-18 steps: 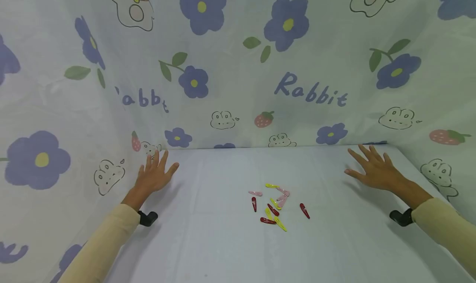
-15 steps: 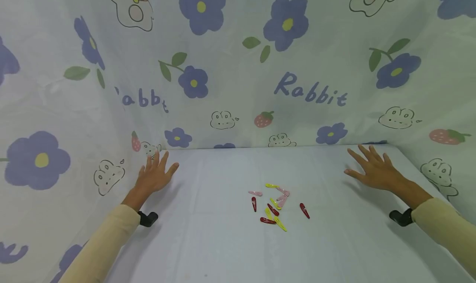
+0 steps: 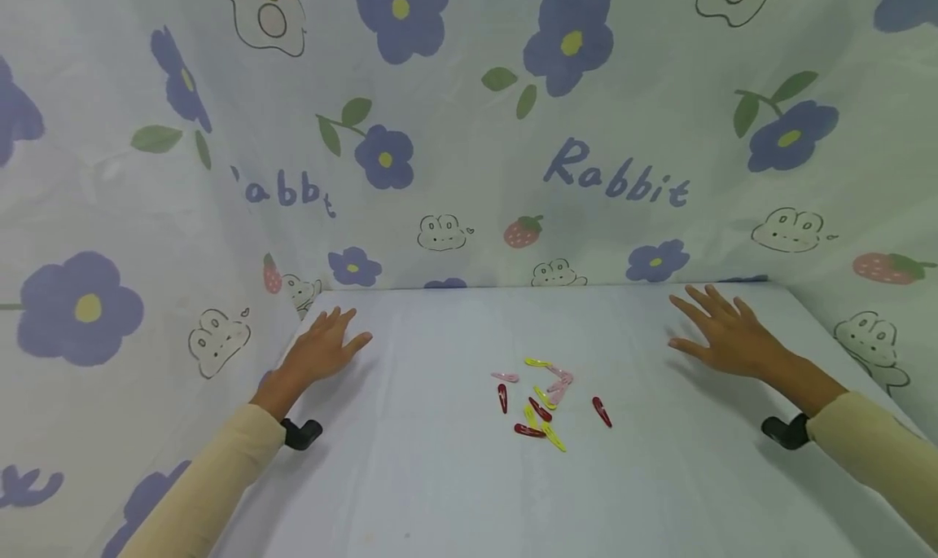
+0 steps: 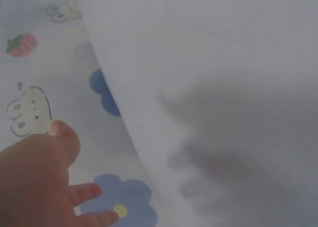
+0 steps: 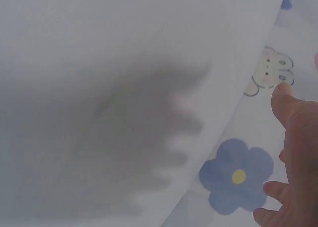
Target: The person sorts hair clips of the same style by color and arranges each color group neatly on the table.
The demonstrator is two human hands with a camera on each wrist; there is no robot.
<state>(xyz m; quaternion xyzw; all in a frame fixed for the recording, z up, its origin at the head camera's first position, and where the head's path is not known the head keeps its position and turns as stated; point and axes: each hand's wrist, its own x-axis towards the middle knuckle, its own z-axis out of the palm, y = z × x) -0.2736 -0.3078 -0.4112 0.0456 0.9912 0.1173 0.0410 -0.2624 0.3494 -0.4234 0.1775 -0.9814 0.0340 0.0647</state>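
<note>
Several small snap hair clips lie loosely grouped near the middle of the white table, in the head view. Among them are a dark red clip [image 3: 602,411] on the right, a pink clip [image 3: 505,376] on the left, a yellow clip [image 3: 537,362] at the back and another yellow clip [image 3: 554,437] at the front. My left hand [image 3: 319,348] hovers over the table's left side, fingers spread, holding nothing. Over the right side, my right hand [image 3: 731,334] is also spread and holds nothing. Both hands are well apart from the clips and cast shadows on the cloth.
The table [image 3: 440,493] has a white cover. A patterned curtain [image 3: 469,134] with flowers and rabbits rises behind it and along both sides. Each wrist carries a black camera mount, a left one [image 3: 302,434] and a right one [image 3: 786,432].
My left hand has shifted slightly right and its fingers have dipped a little. The right hand has moved slightly left. The head view has tilted a touch; the clips lie as before.
</note>
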